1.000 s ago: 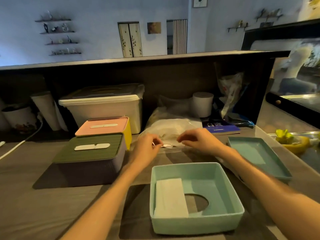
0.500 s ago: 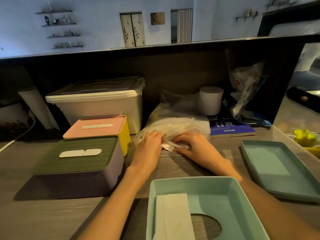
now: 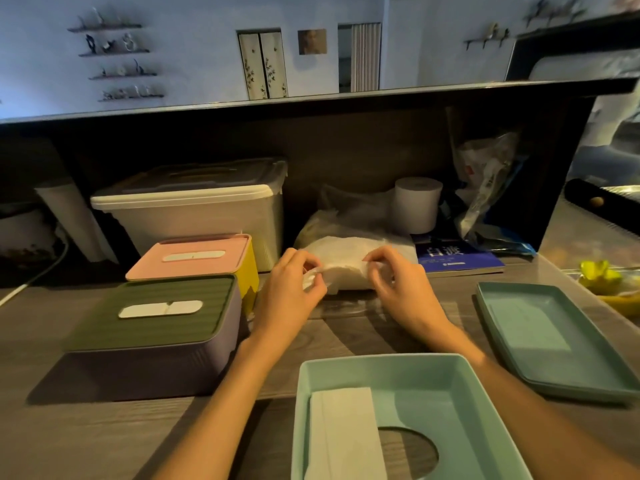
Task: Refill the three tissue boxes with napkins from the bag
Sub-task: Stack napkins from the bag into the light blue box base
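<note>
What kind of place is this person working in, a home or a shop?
Probably the staff side of a cafe or small restaurant counter. A raised ledge screens the worktop from a room with decorated wall shelves, and a receipt-paper roll stands by the bag of napkins and several tissue boxes.

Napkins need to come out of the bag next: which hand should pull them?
Probably the right hand: its fingers already pinch the napkin stack edge, while the left hand grips the bag's opening and can steady it.

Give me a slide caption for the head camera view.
Both hands pinch the napkin bag behind an open teal tissue box.
</note>
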Tool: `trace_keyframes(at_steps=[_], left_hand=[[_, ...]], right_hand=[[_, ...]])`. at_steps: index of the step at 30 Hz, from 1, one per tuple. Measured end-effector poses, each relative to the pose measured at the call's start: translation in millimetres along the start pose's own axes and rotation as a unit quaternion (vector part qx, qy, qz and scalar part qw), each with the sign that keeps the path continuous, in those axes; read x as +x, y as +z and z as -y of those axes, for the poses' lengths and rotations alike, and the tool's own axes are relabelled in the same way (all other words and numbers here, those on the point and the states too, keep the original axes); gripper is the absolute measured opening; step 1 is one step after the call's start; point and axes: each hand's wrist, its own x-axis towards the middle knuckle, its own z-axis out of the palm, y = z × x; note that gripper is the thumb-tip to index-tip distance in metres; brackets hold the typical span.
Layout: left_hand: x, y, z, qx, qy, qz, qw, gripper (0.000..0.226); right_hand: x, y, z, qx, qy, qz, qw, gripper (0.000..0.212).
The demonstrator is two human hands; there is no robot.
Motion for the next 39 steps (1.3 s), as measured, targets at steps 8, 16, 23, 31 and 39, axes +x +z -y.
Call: trace_keyframes(at_steps=[8, 16, 23, 31, 39], left_hand=[[-5.1, -4.6, -6.3, -0.329, -0.306, 0.073, 0.890, 0.028], [-13.3, -3.0, -25.0, -0.519, -0.392, 0.093, 0.754, 0.040], [-19.5, -5.4, -27.9, -0.515, -0.357, 0.178, 0.759, 0.042], [-25.6, -6.5, -38.2, -0.561, -0.367, 0.205, 0.713, 0.039], [-27.0, -12.3, -41.9, -0.581, -0.355, 0.264, 0.683, 0.039]], right_hand=[[-5.5, -7.5, 17.5, 0.113, 0.055, 0.114, 0.986, 0.062], [-7.8, -16.0, 17.7, 0.076, 0.058, 0.079, 0.992, 0.030], [-4.7, -24.5, 19.5, 0.111, 0.079, 0.000, 0.991, 0.016], [-3.4, -26.2, 22.5, 0.118, 0.101, -0.035, 0.987, 0.011], [-2.8, -29.4, 29.4, 0.164, 0.112, -0.060, 0.978, 0.007]])
